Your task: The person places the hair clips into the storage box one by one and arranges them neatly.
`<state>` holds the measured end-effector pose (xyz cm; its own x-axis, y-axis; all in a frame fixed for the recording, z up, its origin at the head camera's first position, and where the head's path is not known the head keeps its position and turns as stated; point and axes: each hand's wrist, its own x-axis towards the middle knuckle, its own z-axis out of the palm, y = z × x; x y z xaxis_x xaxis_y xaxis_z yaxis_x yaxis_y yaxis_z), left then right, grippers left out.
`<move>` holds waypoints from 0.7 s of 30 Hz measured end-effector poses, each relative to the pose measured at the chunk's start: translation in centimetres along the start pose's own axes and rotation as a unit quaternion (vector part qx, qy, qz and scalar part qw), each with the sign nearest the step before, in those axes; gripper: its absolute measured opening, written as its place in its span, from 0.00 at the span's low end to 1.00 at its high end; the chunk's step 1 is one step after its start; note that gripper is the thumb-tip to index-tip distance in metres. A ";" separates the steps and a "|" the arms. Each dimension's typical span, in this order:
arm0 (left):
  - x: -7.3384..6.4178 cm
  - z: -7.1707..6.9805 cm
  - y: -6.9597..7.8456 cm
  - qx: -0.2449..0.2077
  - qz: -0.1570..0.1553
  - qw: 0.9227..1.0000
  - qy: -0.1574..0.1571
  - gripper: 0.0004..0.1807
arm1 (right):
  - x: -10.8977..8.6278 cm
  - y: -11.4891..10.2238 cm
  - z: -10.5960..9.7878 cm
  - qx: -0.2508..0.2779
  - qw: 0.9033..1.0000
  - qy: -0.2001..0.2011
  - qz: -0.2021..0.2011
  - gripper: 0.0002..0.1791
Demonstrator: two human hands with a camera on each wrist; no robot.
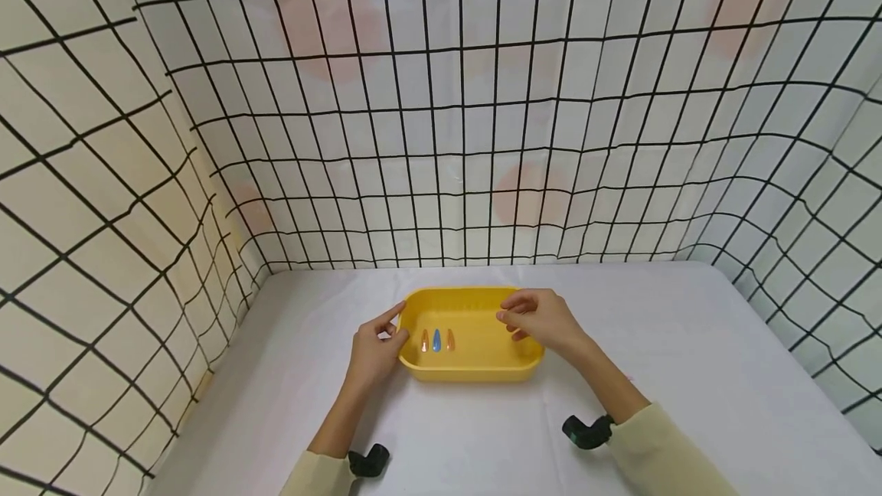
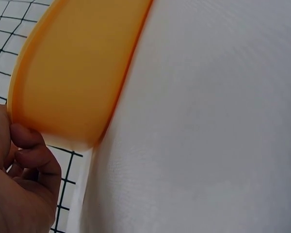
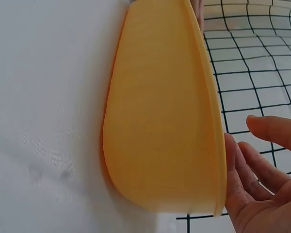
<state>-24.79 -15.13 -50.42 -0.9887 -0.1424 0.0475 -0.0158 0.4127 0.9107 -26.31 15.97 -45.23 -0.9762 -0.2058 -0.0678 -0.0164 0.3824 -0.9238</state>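
Observation:
A yellow tray (image 1: 482, 375) with raised walls stands on the white-covered table. Inside its left part lie three slim, pointed pieces in a row, shaped like snap hair clips: an orange one (image 1: 424, 341), a blue one (image 1: 437, 340) and another orange one (image 1: 451, 340). My left hand (image 1: 376, 344) grips the tray's left rim between thumb and fingers, as the left wrist view shows from close by. Over the tray's right end is my right hand (image 1: 540, 318), its fingers loosely bent. In the right wrist view the thumb (image 3: 271, 128) stands apart from the fingers, with nothing visible between them.
Black wire grid (image 1: 462, 128) rises behind the table and along both sides, with pale cloth behind it. White cloth (image 1: 475, 442) covers the table around the tray. A dark wrist-worn device (image 1: 587, 432) sits on the right forearm, and a similar device (image 1: 369, 461) on the left.

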 end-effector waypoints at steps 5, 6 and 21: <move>0.0 -0.1 0.2 0.007 0.002 1.000 -0.006 0.29 | -1.1 0.2 -1.9 -0.006 1.000 0.011 0.001 0.20; 0.0 -0.1 0.3 0.011 0.005 1.000 -0.008 0.29 | -1.3 0.4 -2.3 -0.011 1.000 0.015 0.006 0.19; 0.6 -1.3 -0.4 0.041 0.054 0.996 -0.051 0.27 | -3.3 5.0 -6.7 -0.051 0.998 0.036 0.027 0.23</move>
<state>-25.23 -16.52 -50.23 -0.9952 -0.0028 0.0978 0.0837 0.4940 0.8654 -24.65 24.63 -47.07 -0.9892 -0.1187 -0.0860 0.0183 0.4817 -0.8761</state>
